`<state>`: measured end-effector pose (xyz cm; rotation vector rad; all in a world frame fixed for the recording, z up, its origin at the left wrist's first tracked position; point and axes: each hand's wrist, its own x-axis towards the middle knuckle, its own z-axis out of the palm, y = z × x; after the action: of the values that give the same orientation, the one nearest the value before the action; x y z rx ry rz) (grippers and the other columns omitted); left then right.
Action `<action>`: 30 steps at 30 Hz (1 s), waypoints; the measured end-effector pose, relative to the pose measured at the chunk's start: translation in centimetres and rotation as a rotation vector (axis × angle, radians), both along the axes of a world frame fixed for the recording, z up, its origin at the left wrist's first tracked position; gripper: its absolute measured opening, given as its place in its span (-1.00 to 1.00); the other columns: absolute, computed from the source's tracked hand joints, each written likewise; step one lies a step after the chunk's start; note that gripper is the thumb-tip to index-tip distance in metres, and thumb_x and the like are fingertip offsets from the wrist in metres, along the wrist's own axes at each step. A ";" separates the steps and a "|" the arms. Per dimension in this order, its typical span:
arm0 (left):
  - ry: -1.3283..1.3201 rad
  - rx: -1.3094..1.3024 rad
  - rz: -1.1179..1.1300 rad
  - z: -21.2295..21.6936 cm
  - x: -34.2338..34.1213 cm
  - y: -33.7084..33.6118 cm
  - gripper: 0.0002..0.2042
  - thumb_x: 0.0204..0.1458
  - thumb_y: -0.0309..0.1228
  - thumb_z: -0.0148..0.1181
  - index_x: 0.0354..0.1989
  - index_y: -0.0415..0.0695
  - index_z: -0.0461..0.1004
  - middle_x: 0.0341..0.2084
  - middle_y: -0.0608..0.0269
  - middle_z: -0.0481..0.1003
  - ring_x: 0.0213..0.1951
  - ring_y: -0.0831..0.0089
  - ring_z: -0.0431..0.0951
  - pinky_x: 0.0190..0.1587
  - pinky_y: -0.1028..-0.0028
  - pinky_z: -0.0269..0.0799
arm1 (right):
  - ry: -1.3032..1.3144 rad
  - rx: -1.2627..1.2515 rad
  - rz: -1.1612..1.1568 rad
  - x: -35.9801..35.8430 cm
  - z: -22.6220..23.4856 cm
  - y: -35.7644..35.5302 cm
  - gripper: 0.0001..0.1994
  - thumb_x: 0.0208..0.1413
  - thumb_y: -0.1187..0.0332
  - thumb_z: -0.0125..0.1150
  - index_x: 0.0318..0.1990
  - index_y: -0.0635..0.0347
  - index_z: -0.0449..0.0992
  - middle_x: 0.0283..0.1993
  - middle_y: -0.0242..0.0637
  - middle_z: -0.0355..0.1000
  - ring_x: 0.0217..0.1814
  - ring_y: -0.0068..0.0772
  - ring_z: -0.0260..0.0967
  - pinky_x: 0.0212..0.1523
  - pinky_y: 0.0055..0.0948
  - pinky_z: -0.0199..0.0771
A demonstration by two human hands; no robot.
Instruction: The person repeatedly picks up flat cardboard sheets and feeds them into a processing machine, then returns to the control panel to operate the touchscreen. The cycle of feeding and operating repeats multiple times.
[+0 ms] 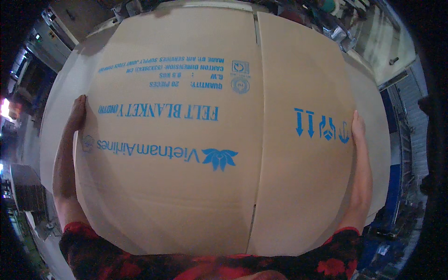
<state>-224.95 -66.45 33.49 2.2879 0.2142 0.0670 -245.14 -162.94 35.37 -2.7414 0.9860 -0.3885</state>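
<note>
A large brown flattened cardboard carton spreads before me, reaching from my body to the far side of a pale worktable. Blue print and emblems on it appear upside down. A vertical crease with a slot at each end divides its wide left panel from the narrower right one. My left hand grips the carton's left edge. On the opposite edge, my right hand holds on beside the blue handling symbols. Both hands are closed at the edges, with some fingers hidden. My forearms run along the two sides.
Pale table surface shows beyond the carton on both sides. Machine parts stand along the far right edge. Grey cabinets are at the far left, and a stack of flat sheets lies lower on the left.
</note>
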 end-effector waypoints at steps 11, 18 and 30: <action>-0.014 0.761 -0.118 -0.2 1.0 0.2 -0.64 0.17 -0.30 -0.36 -0.05 -0.31 0.25 -0.04 -0.18 0.27 0.03 -0.02 0.25 0.09 0.19 0.15 | 0.224 -0.005 -0.108 0.4 1.5 1.7 -0.31 0.14 -0.14 -0.45 0.02 0.34 0.34 0.07 0.10 0.26 0.16 0.13 0.13 0.16 -0.13 0.08; -0.173 0.734 -0.086 -3.6 4.3 4.5 -0.62 0.16 -0.27 -0.36 -0.08 -0.30 0.29 -0.07 -0.20 0.32 0.00 -0.06 0.30 0.02 0.16 0.20 | 0.214 -0.041 -0.033 0.8 0.6 -1.0 -0.28 0.11 -0.19 -0.44 0.03 0.34 0.33 0.07 0.15 0.25 0.16 0.13 0.14 0.14 -0.11 0.09; 0.007 0.664 0.157 2.0 -0.8 -5.5 -0.61 0.13 -0.17 -0.32 -0.02 -0.10 0.32 -0.06 -0.04 0.37 0.01 0.00 0.34 0.04 0.21 0.22 | 0.363 -0.068 -0.213 1.2 2.1 1.9 -0.31 0.11 -0.16 -0.41 -0.01 0.32 0.36 0.04 0.11 0.28 0.14 0.09 0.17 0.10 -0.15 0.13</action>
<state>-225.71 -71.95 35.50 2.9261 0.4246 0.2420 -243.97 -161.00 37.48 -2.8356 1.3826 0.0518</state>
